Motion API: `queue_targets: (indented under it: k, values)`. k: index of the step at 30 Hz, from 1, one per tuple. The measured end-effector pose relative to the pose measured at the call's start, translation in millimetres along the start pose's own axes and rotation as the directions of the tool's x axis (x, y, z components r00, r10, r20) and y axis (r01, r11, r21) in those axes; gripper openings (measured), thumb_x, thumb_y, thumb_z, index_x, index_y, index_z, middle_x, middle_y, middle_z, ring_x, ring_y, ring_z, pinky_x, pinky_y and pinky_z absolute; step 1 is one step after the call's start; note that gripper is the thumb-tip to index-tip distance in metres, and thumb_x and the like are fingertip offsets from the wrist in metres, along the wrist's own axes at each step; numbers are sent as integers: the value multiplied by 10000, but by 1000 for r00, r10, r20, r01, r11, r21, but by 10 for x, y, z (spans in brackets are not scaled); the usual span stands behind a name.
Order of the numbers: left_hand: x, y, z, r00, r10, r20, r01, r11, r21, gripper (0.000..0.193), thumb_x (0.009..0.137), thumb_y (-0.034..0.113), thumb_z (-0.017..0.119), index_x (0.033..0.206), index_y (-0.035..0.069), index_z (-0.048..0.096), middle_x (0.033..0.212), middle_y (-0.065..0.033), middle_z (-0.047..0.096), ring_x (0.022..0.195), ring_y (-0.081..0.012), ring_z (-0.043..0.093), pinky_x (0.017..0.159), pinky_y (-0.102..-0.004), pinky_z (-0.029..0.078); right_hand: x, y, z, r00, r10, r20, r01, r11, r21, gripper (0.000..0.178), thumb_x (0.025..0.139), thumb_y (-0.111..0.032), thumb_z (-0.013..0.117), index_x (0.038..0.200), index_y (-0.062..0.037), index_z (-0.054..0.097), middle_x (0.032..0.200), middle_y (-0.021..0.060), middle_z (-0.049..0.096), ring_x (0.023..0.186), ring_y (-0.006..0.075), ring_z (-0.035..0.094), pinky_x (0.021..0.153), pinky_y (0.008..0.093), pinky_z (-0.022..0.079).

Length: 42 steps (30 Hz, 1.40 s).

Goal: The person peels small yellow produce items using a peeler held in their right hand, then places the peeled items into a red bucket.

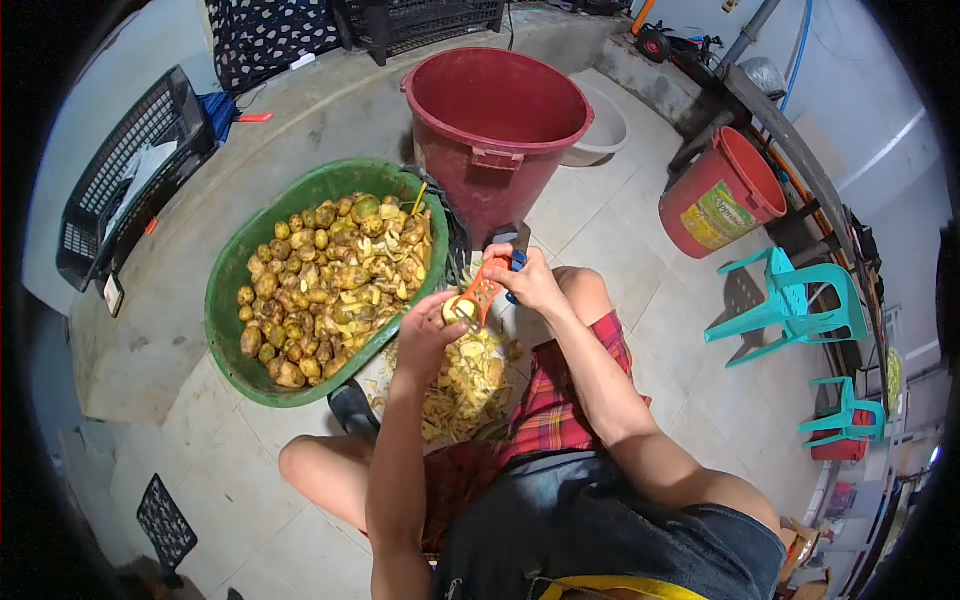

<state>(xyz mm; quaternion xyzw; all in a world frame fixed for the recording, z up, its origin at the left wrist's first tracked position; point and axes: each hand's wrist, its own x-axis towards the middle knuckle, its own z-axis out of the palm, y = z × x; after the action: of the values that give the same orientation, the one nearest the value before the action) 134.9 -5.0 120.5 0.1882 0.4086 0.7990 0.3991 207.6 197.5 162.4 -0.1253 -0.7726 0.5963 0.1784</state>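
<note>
I see the left hand [425, 335] grasping a pale potato [460, 310], the right hand [532, 281] gripping an orange peeler [484, 290] at its edge, peelings [465, 385] beneath both, a green tub [260, 219] leftward.

This looks like a plain utility room, in a home or small food business, I cannot tell which. A green tub [222, 325] of potatoes [300, 300] stands on the tiled floor [645, 270]; turquoise plastic chairs [795, 303] line its right edge.
</note>
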Motion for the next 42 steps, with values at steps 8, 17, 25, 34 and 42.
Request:
queue_targets:
  k: [8, 17, 25, 34, 42]
  values:
    - [-55, 52, 11, 998, 1, 57, 9, 985, -174, 575, 769, 17, 713, 1277, -84, 463, 1160, -96, 604, 1036, -186, 609, 918, -299, 498, 57, 187, -89, 998, 35, -49, -32, 998, 62, 144, 802, -93, 746, 853, -2, 647, 755, -28, 621, 731, 68, 558, 673, 249, 457]
    - [-56, 90, -21, 999, -29, 26, 34, 967, -251, 501, 780, -11, 670, 1241, -71, 483, 1153, -116, 604, 1050, -201, 614, 914, -306, 512, 3, 262, 19, 986, -30, -163, 46, 994, 97, 125, 810, -68, 736, 867, -3, 645, 779, -19, 619, 751, 62, 567, 710, 230, 461]
    - [-76, 107, 99, 997, -71, -12, 63, 943, -327, 591, 794, 51, 686, 1303, -79, 415, 1137, -123, 587, 1055, -199, 606, 926, -305, 502, -5, 237, -53, 980, 124, -157, -97, 981, 168, 199, 801, -127, 763, 903, 10, 660, 846, -1, 653, 803, 72, 582, 750, 253, 473]
    - [-35, -3, 5, 997, -13, 77, 26, 985, -170, 631, 802, 191, 747, 1293, -77, 455, 1198, -97, 578, 1037, -179, 598, 926, -293, 474, -13, 231, -28, 995, 45, -90, -31, 988, 149, 160, 804, -113, 753, 878, -8, 658, 787, -21, 624, 748, 64, 559, 697, 236, 456]
    - [-43, 50, 35, 996, -27, 83, 44, 977, -207, 539, 821, 127, 714, 1264, -75, 482, 1190, -110, 600, 1066, -176, 601, 936, -310, 483, 34, 163, -49, 991, 26, -130, -12, 994, 108, 169, 814, -139, 752, 837, -13, 643, 756, -29, 604, 701, 55, 528, 640, 236, 433]
